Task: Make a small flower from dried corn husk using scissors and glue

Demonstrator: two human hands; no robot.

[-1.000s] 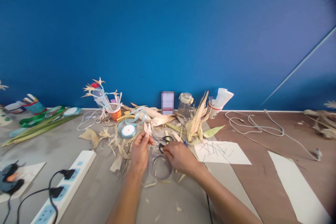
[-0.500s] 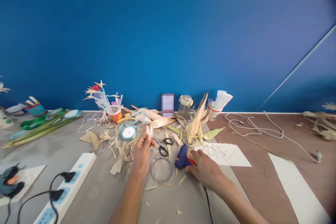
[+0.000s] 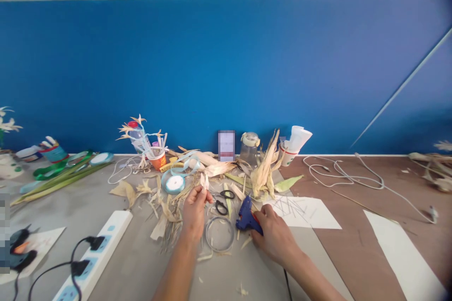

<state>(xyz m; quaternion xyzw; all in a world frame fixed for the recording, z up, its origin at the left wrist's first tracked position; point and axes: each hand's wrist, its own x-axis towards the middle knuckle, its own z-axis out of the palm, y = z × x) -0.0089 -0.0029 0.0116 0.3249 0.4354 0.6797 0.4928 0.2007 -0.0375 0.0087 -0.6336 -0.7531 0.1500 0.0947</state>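
Note:
My left hand [image 3: 196,207] is closed in a pinch around a small pale corn husk piece [image 3: 204,181], held with its pointed tips up. My right hand [image 3: 273,233] is wrapped around the handle of a blue hot glue gun [image 3: 246,216], its fingers covering most of the red trigger. The gun's nozzle faces away from me, and a black cord [image 3: 287,282] trails from below the hand. Between my hands are black-handled scissors [image 3: 221,207], partly among husk scraps, and a coil of grey wire [image 3: 220,234].
Behind lie dried corn husks [image 3: 263,174], a light blue ribbon spool [image 3: 174,183] and a paper cup [image 3: 157,159]. At right, thin wires rest on white paper [image 3: 321,214] near a white cable [image 3: 348,178]. A power strip [image 3: 97,256] is at left.
The view has tilted up slightly, so the table sits lower in it. My right hand has closed further over the glue gun's handle. The left hand keeps its pinch on the husk piece.

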